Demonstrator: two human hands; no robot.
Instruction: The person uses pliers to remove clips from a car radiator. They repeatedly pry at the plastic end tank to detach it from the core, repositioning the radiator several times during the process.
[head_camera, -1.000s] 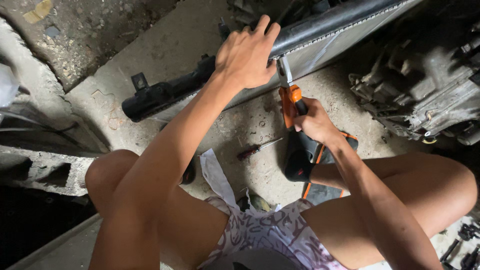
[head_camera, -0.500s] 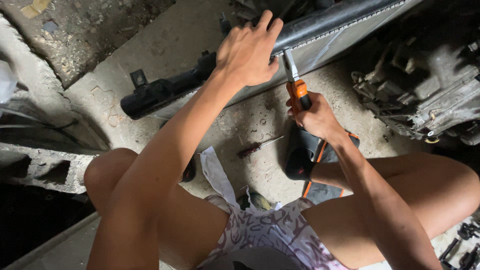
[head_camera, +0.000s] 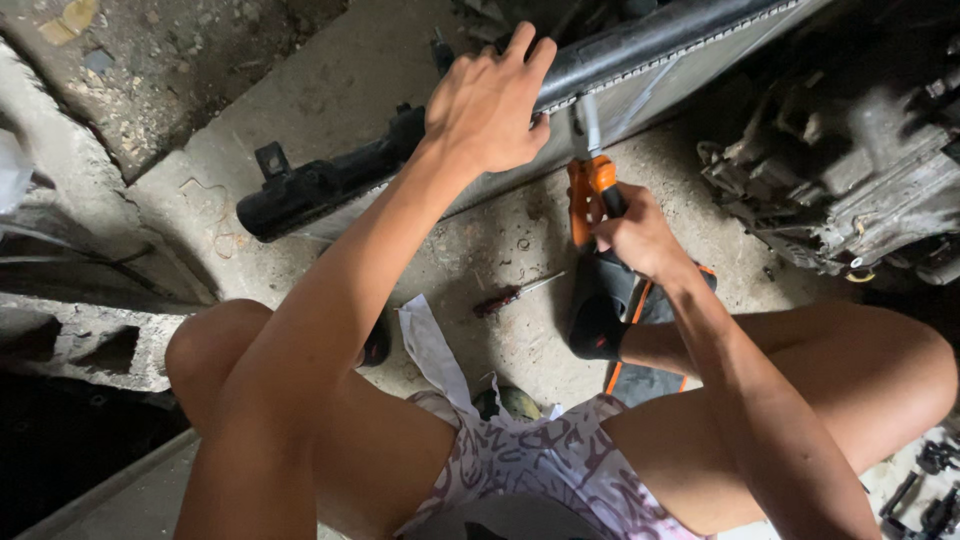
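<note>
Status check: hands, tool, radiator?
Left hand gripping radiator top edge. Right hand holds orange-handled screwdriver, tip at radiator seam. Small screwdriver lies on floor.

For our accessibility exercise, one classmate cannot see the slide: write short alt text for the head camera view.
A seated person's left hand grips the black top tank of a car radiator lying on a concrete floor, while the right hand holds an orange-and-black-handled tool against its edge. A small red-handled screwdriver lies between the knees; a grey engine part sits to the right.
</note>
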